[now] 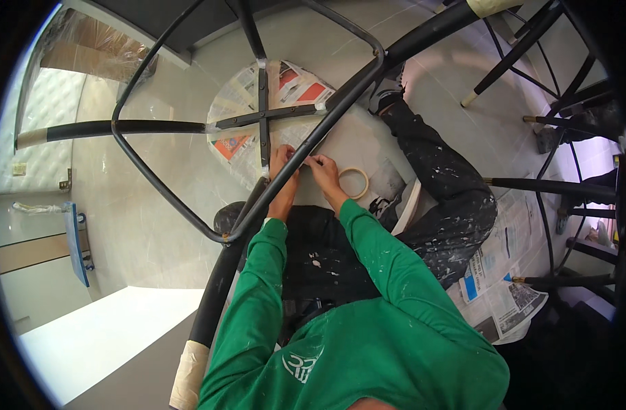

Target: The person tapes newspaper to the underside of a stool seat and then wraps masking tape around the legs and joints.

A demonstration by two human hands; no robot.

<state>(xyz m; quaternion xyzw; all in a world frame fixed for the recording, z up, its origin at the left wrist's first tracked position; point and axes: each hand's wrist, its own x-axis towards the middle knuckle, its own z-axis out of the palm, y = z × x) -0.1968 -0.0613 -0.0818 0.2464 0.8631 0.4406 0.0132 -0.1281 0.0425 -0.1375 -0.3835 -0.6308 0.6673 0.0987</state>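
An upturned stool with a black metal frame (263, 116) stands before me. Its round seat (234, 102) lies underneath, covered with newspaper and strips of masking tape. At the near edge of the seat, my left hand (283, 181) is closed, its fingertips beside the near arm of the cross-shaped bracket. My right hand (328, 179) pinches close to it, just right of a slanting stool leg. The leg partly hides the gap between the hands, so what the fingers hold cannot be made out. A roll of masking tape (354, 183) lies right beside my right wrist.
Stool legs and a bent ring bar (132, 147) surround my arms. More upturned stools (552, 184) stand at the right, by spread newspaper (507, 273). A blue trolley (76, 242) stands at the left, a white panel (115, 335) at the lower left. Plastic-wrapped cardboard (98, 48) lies far left.
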